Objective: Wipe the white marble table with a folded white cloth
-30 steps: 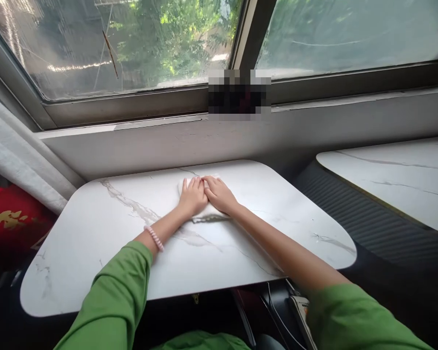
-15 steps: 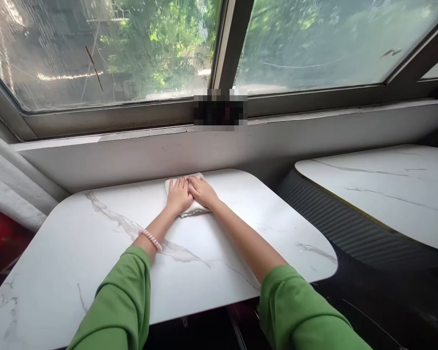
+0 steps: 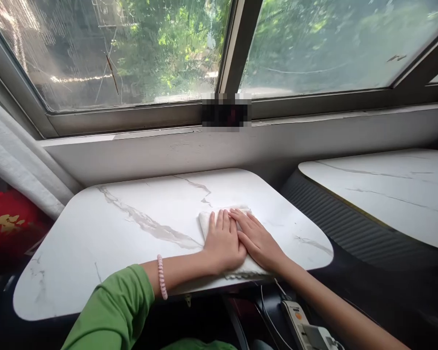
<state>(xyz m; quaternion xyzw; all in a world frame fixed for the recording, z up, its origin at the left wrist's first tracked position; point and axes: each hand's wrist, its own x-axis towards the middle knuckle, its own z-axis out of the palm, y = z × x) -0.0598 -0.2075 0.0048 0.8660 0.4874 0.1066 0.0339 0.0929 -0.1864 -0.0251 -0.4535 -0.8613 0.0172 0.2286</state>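
Observation:
A folded white cloth [image 3: 208,221] lies on the white marble-patterned table [image 3: 131,253], close to its front edge. My left hand [image 3: 224,240] presses flat on the cloth with its fingers stretched forward, and a pink coiled band [image 3: 161,277] circles that wrist. Beside it, my right hand [image 3: 257,238] also rests flat on the cloth, fingers extended and its thumb side touching the left hand. Both palms cover the middle of the cloth, so that part is hidden.
A second marble-patterned table [image 3: 387,184] stands to the right, past a dark ribbed surface [image 3: 324,214]. Below the front edge sits a power strip [image 3: 295,316] with cables. Behind are a window frame [image 3: 131,121] and a blurred dark object [image 3: 226,112]. A red bag [image 3: 14,223] is at left.
Both hands have drawn the cloth from the table's back edge towards me and to the right, near the front edge. The power strip has come into view.

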